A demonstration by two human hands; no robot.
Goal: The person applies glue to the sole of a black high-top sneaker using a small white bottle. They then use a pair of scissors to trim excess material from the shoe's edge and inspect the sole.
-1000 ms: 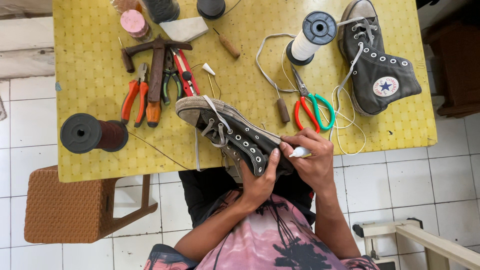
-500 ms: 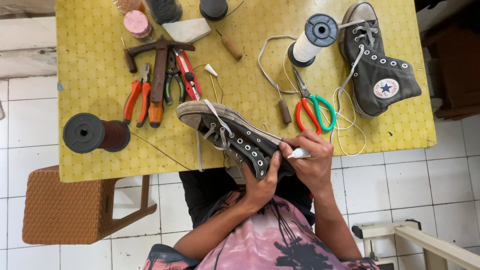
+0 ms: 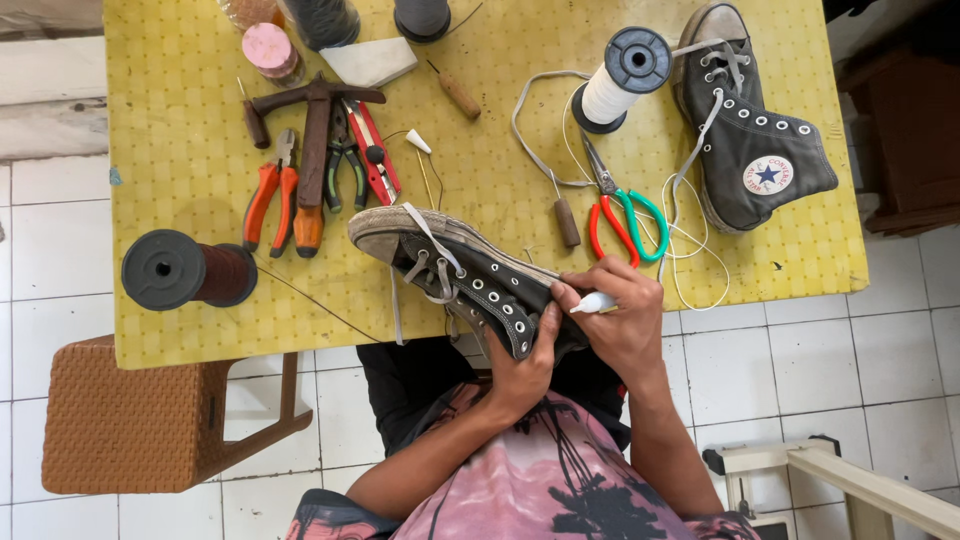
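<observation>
A black high-top sneaker (image 3: 462, 272) with white laces and a worn grey sole lies on its side over the near edge of the yellow table (image 3: 180, 180). My left hand (image 3: 523, 368) grips its ankle part from below. My right hand (image 3: 625, 318) holds a small white tube-like thing (image 3: 594, 302) with its tip against the sneaker's heel edge. The matching black sneaker (image 3: 752, 140) stands at the table's far right, its lace trailing.
On the table lie orange-handled pliers (image 3: 268, 192), a wooden hammer (image 3: 315, 130), red cutters (image 3: 375, 150), red-and-green scissors (image 3: 620, 212), an awl (image 3: 565, 218), a white thread spool (image 3: 620, 80) and a dark red spool (image 3: 190, 270). A wicker stool (image 3: 130, 420) stands lower left.
The hands and sneaker have hardly moved; my right hand keeps the white tube at the heel edge.
</observation>
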